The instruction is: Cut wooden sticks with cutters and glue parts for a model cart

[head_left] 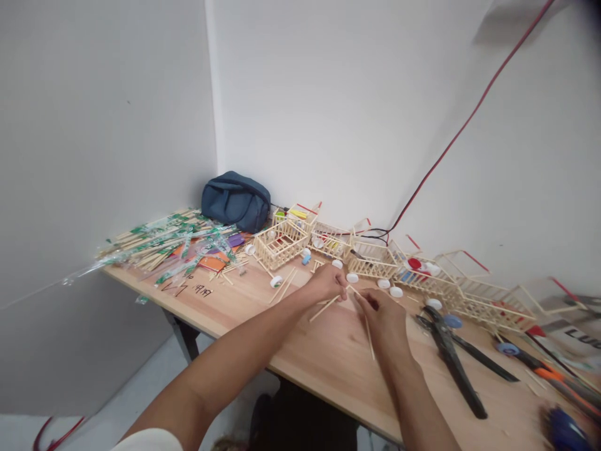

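Observation:
Over the middle of the table my left hand [326, 283] pinches a thin wooden stick [325, 308], which slants down toward the front edge. Close on its right, my right hand [385, 316] is closed on another stick [369, 335] that hangs down from the fingers. The stick ends come together between the two hands; whether they are joined cannot be made out. Just beyond the fingers lie white bottle caps [352, 277]. Behind stand small cart-like frames of sticks, one a slatted basket [282, 247]. Loose sticks [282, 287] lie left of my left hand.
Black-handled cutters [453, 363] lie right of my right hand, with an orange-and-black tool [539, 369] farther right. At the left are many wrapped chopsticks [159, 241] and a blue pouch [237, 197]. A red-and-black cable [451, 144] hangs down the wall.

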The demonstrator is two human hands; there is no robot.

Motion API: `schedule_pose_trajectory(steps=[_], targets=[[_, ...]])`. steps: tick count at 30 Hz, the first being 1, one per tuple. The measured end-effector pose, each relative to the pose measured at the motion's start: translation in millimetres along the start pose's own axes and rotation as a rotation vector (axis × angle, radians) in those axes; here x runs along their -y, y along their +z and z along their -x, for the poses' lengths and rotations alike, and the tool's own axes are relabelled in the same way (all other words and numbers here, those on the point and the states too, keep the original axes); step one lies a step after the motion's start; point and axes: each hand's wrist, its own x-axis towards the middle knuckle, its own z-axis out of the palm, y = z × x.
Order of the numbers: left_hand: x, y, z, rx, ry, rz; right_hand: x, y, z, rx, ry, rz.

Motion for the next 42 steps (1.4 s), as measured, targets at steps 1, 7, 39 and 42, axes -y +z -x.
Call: schedule_pose_trajectory(steps=[1, 7, 39, 42], targets=[[0.3, 0.0, 0.2, 0.001, 0.001, 0.001, 0.3, -0.5, 0.0, 0.002, -0.005, 0.001], [2.2, 2.3, 1.0, -0.004, 0.012, 0.018, -0.9, -1.5, 0.2, 0.0, -0.027, 0.011], [-2.3, -0.6, 1.5, 0.017, 0.047, -0.023, -4.6, 0.5, -3.1, -0.009, -0.041, 0.029], [-4.6, -0.4, 2.5, 0.022, 0.039, -0.023, -3.8, 0.3, -3.2, -0.02, -0.031, 0.032]])
